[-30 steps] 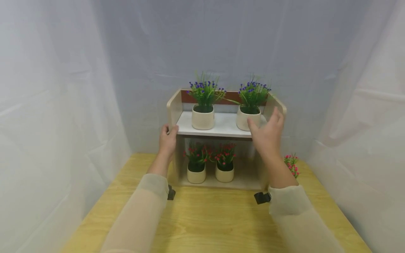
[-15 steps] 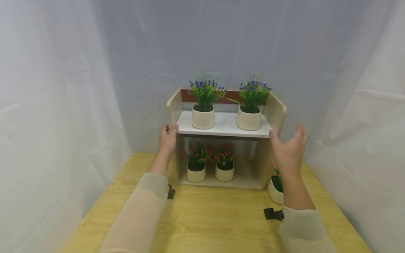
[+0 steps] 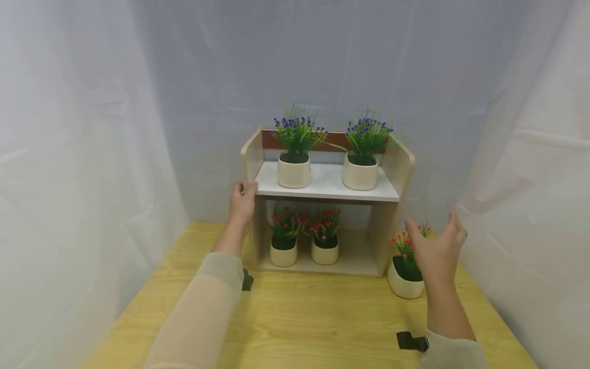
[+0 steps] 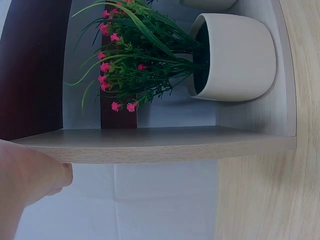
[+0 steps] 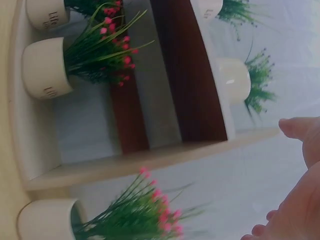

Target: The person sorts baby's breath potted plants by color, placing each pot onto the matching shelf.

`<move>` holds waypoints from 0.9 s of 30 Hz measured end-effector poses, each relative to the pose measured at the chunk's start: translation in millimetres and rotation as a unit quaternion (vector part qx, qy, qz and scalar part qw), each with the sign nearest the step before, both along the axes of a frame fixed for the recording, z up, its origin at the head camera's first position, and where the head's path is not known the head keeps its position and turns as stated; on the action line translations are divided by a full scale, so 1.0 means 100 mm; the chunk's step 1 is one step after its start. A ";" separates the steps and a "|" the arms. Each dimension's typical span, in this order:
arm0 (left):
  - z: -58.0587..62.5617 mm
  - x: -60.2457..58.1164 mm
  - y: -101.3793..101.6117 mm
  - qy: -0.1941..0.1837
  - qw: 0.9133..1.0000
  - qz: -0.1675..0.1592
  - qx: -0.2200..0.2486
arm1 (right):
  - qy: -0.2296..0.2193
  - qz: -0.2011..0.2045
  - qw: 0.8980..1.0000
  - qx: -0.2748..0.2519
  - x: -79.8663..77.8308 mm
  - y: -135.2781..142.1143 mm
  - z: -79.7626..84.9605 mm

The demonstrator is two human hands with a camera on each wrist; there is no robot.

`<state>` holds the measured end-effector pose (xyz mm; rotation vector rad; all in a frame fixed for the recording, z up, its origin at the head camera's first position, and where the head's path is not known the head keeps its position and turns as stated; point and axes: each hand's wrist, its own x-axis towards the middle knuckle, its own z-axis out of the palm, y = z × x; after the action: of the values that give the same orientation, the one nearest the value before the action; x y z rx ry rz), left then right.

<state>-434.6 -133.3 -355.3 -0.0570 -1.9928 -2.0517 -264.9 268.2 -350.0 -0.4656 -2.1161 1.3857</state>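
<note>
A small two-tier wooden shelf [image 3: 389,230] stands on the table. My left hand [image 3: 241,207] grips its left side panel at the height of the white upper board, thumb at the front edge; in the left wrist view the fingers lie outside the panel. My right hand [image 3: 440,251], thumb and fingers spread, is in the air in front of a pink-flowered potted plant [image 3: 405,279] right of the shelf. It holds nothing and partly covers that plant. On the upper board stand two purple-flowered potted plants, one left [image 3: 293,171] and one right [image 3: 360,173].
In the lower compartment stand two red-flowered potted plants, one left [image 3: 283,252] and one right [image 3: 324,251]; the room on that tier lies to their right. The wooden table [image 3: 299,318] extends in front. White sheeting [image 3: 521,154] hangs on both sides and behind.
My right hand has moved away from the right plant on the upper board, going right and down past the side panel. The left hand stays on the shelf.
</note>
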 end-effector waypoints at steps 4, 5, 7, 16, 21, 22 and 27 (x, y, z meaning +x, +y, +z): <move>0.02 0.02 -0.01 -0.003 1.000 -0.004 -0.003 | -0.035 0.008 0.999 -0.010 0.05 0.09 -0.13; 0.02 0.03 -0.01 -0.004 1.000 -0.005 -0.004 | -0.042 0.011 0.999 -0.010 0.05 0.11 -0.16; 0.03 0.03 -0.01 -0.006 1.000 -0.008 -0.002 | -0.060 0.020 0.998 -0.008 0.07 0.14 -0.22; 0.02 0.04 0.01 -0.004 1.000 -0.008 0.006 | -0.109 0.048 0.993 0.022 0.08 0.25 -0.57; 0.01 0.02 0.01 -0.001 1.000 -0.005 0.003 | -0.127 0.055 0.990 0.019 0.03 0.31 -0.79; 0.01 0.02 0.01 -0.001 1.000 -0.005 0.003 | -0.132 0.056 0.989 0.018 0.02 0.33 -0.83; 0.01 0.01 0.01 0.001 1.000 -0.003 0.004 | -0.143 0.058 0.988 0.014 -0.04 0.36 -1.05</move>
<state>-434.1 -132.5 -354.6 -0.0639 -1.9852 -2.0625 -269.3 304.7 -454.8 -0.5660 -2.4248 1.4216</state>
